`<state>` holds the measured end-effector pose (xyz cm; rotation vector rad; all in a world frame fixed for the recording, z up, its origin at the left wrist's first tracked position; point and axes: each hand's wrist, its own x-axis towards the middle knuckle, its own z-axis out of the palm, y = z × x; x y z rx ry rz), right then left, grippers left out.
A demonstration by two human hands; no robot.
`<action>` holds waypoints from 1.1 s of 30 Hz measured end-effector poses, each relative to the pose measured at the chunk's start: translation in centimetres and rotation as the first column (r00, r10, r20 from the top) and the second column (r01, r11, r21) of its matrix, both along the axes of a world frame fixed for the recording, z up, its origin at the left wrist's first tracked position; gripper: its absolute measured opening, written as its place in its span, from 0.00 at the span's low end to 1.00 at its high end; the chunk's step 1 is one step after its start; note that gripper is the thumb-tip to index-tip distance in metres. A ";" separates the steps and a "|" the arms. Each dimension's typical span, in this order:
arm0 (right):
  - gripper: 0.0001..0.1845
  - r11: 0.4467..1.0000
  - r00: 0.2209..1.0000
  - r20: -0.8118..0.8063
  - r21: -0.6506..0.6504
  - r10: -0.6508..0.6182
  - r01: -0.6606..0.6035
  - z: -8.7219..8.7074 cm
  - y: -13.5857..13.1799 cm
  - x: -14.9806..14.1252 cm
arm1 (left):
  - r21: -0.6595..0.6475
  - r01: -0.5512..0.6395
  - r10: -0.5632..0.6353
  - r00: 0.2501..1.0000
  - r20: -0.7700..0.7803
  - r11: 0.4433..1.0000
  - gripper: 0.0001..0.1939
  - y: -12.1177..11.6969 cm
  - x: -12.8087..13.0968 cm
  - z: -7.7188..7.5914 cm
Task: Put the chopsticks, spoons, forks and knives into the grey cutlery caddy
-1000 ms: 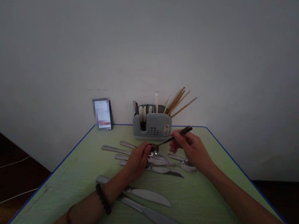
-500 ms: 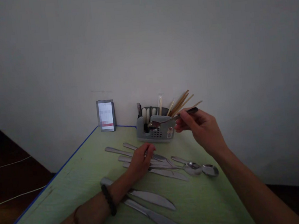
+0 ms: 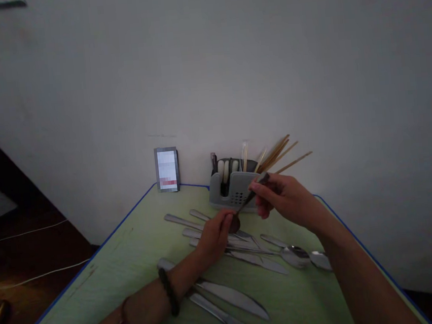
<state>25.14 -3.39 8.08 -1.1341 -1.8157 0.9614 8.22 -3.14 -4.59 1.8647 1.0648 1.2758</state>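
My right hand [image 3: 286, 201] pinches the dark handle of a spoon [image 3: 243, 211], tilted down to the left in front of the grey cutlery holder [image 3: 231, 192]. My left hand [image 3: 215, 232] rests on the green table [image 3: 109, 284] with its fingertips closed at the spoon's bowl, over a spread of loose knives and spoons [image 3: 247, 253]. Whether the left fingers grip the bowl or only touch it is unclear. Two more spoons [image 3: 303, 257] lie to the right, under my right forearm.
The holder stands at the table's far edge by the wall, with chopsticks [image 3: 280, 156] and white-handled utensils in it. A small card [image 3: 167, 169] leans on the wall to its left. Two large knives [image 3: 229, 303] lie near me. Blue table edges run left and right; cables lie on the floor.
My right hand brought the spoon up to the holder, then down again to the left hand. The left hand stayed on the cutlery. The camera view shifted, so everything sits further right.
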 end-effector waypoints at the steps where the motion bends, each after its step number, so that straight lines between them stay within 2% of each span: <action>1: 0.17 1.000 1.000 0.013 0.021 -0.007 0.007 0.0 0.0 0.0 | -0.007 -0.004 0.004 1.000 -0.002 1.000 0.17 0.0 0.0 0.1; 4: 0.15 0.992 0.998 0.001 0.107 -0.066 0.066 0.5 -0.3 0.3 | -0.049 -0.038 0.039 0.999 0.016 0.998 0.17 0.1 0.1 0.3; 6: 0.13 0.976 0.988 -0.073 0.162 -0.139 0.149 1.2 -0.7 0.4 | -0.076 -0.051 0.053 0.998 0.029 0.996 0.19 0.1 0.1 0.4; 9: 0.12 0.928 0.946 -0.214 0.231 -0.245 0.292 2.3 -1.1 0.3 | -0.098 -0.047 0.052 0.998 0.043 0.994 0.19 0.0 0.2 0.6; 11: 0.12 0.896 0.928 -0.251 0.282 -0.277 0.344 2.9 -0.9 -0.1 | -0.101 -0.045 0.049 0.998 0.040 0.994 0.20 -0.1 0.2 0.8; 17: 0.14 0.850 0.953 -0.180 0.434 -0.242 0.298 4.3 2.1 -2.0 | -0.145 -0.103 0.111 0.993 0.044 0.984 0.19 0.1 0.2 0.8; 19: 0.14 0.855 0.970 -0.082 0.459 -0.230 0.242 4.8 3.4 -2.4 | -0.162 -0.109 0.119 0.991 0.059 0.981 0.18 0.2 0.2 0.7; 22: 0.12 0.877 0.957 0.201 0.472 -0.209 0.092 5.3 5.3 -2.9 | -0.167 -0.102 0.113 0.992 0.061 0.981 0.18 0.3 0.2 0.5; 25: 0.10 0.896 0.872 0.453 0.442 -0.185 -0.039 5.3 6.8 -3.1 | -0.163 -0.098 0.108 0.993 0.052 0.982 0.19 0.3 0.2 0.4; 28: 0.09 0.917 0.763 0.627 0.379 -0.157 -0.122 4.8 8.1 -3.2 | -0.157 -0.094 0.102 0.994 0.045 0.983 0.19 0.3 0.2 0.4; 31: 0.09 0.925 0.661 0.727 0.357 -0.187 -0.131 3.9 9.0 -3.1 | -0.146 -0.082 0.089 0.995 0.037 0.986 0.20 0.2 0.2 0.5; 33: 0.09 0.922 0.639 0.739 0.370 -0.214 -0.118 3.4 9.4 -3.1 | -0.146 -0.079 0.085 0.996 0.032 0.986 0.20 0.2 0.2 0.6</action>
